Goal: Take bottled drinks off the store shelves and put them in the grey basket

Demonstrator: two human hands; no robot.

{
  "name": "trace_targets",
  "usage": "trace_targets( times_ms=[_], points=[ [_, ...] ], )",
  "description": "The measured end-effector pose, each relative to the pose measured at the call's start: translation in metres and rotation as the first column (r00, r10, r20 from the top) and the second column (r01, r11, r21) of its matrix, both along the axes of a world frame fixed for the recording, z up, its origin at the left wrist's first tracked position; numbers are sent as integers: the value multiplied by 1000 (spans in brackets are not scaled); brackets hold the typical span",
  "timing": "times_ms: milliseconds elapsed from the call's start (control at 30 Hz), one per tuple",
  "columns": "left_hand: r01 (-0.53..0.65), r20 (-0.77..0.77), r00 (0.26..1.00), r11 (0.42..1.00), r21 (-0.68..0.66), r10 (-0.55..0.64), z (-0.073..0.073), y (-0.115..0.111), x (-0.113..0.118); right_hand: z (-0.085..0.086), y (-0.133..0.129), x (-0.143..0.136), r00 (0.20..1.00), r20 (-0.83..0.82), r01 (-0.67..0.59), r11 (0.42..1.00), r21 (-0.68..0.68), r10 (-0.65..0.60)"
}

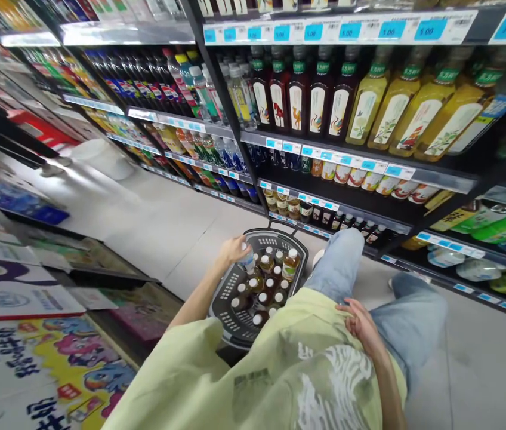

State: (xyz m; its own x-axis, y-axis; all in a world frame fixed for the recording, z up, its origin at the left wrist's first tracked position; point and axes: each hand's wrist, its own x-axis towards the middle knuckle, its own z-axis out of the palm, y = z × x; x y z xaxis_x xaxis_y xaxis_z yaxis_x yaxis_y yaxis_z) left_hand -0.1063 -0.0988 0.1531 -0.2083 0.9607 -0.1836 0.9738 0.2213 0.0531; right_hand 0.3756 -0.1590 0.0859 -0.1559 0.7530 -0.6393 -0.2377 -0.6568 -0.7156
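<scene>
My left hand (234,249) is closed on a clear plastic water bottle (248,261) with a bluish label, at the left side of a dark grey shopping basket (230,291). The basket stands on the floor beside my leg. Inside it, several white-capped bottles (270,283) stand upright, most of them with dark contents. A larger amber bottle (290,263) with a pale label is at the basket's right side. My right hand (359,322) rests by my thigh, at the hem of my yellow-green shirt. Its fingers are loosely bent and apart, holding nothing.
Drink shelves (280,140) with price tags run along the front and right, stocked with dark and yellow tea bottles (369,107). Printed cartons (69,358) are stacked at the left. Pale floor tiles (154,221) lie between. A person in dark trousers (5,128) stands further back.
</scene>
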Motion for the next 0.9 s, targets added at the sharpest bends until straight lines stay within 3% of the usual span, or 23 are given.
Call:
trace_targets(
  times_ms=[200,300,400,500,667,900],
  points=[
    [273,122,959,952,-139,-257,-28,-38,1,-3,-6,9,999,38,-10,1000,8,10],
    [336,153,939,916,-219,-308,-36,-62,2,-8,-9,14,999,46,-8,1000,2,8],
    [368,144,929,886,-281,-341,-53,-88,9,-9,-9,15,999,45,-2,1000,3,2],
    [338,151,940,880,-334,-304,-80,-116,15,-6,-8,13,999,40,3,1000,1,-3],
    [196,197,973,895,-401,-125,-120,-152,16,-2,-6,11,999,46,7,1000,-1,-7],
    [113,212,977,851,-513,-2,-151,-180,26,-2,-7,10,999,51,14,1000,6,-14]
  ],
)
